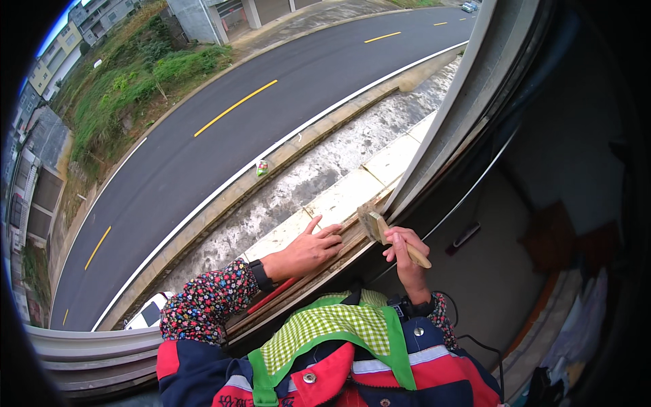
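Observation:
My right hand (407,256) grips the wooden handle of a flat paintbrush (375,226). Its bristles reach down to the dirty window track (351,239), close to the edge of the sliding window frame (444,146). To the left, my left hand (308,251) rests on the outer side of the track with its fingers spread and nothing in them. Below that wrist a thin red stick-like thing (272,296) lies along the track; the forearm hides part of it.
Beyond the sill lie a white ledge (339,193), a stained concrete strip (271,220) and a road (203,149) far below. A white car (147,312) stands at lower left. Inside, to the right, a dark brush-like thing (464,237) lies on the floor (441,292).

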